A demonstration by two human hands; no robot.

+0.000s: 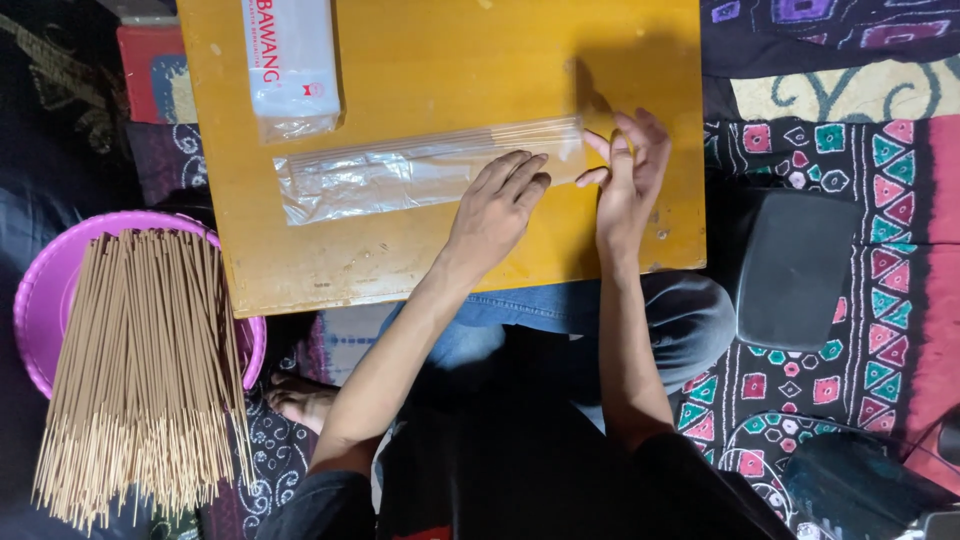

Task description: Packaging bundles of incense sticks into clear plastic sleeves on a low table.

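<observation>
A long, narrow clear plastic sleeve filled with thin tan sticks [420,172] is seen lying lengthwise across the yellow wooden desk [450,60], near its middle. The left hand [497,205] is laid flat on the sleeve's right part, fingers together and extended, pressing rather than gripping. The right hand [628,170] is held at the sleeve's right end, fingers loosely curled and slightly apart, with the fingertips touching the open mouth of the plastic; nothing is clamped in it.

The packet is judged light but long. The film looks thin, slick and crinkly, so sliding under the palm is likely. The sticks inside appear slender and brittle, so bending should be avoided; the bundle is best gripped around its middle, or supported at both ends.

A white printed plastic packet [292,65] lies further up the desk. A large loose bundle of the same sticks [145,365] rests across a pink round plastic basin [40,290] to the left.
</observation>
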